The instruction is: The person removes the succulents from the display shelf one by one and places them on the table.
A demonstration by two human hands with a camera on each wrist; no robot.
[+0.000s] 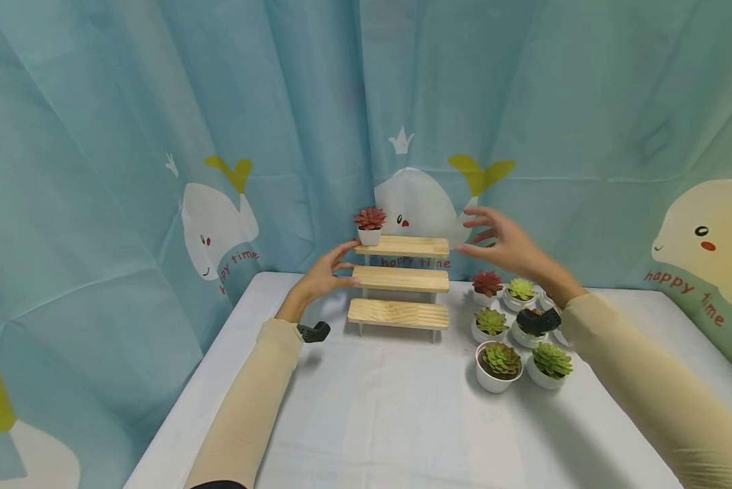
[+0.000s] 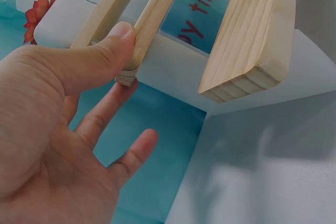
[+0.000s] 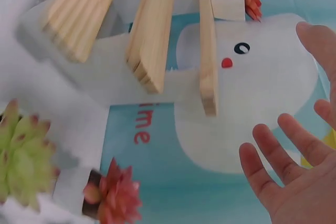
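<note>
A three-tier wooden plant stand [image 1: 403, 278] with white supports stands at the table's back. My left hand [image 1: 326, 275] grips the left end of its middle plank [image 2: 152, 22], thumb on one face and a finger against the end. A red succulent [image 1: 369, 219] in a white pot stands at the left end of the top plank [image 1: 411, 245], close to the left fingertips. To the right of the top plank, my right hand [image 1: 506, 243] hangs in the air with fingers spread and nothing held. The right wrist view shows this hand [image 3: 299, 177] apart from the planks.
Several potted succulents in white pots are grouped right of the stand, under the right forearm: a red one [image 1: 487, 282], a pale green one [image 1: 521, 288] and a green one in front [image 1: 502, 360]. A whale-print curtain [image 1: 317, 102] hangs behind the white table [image 1: 366, 421].
</note>
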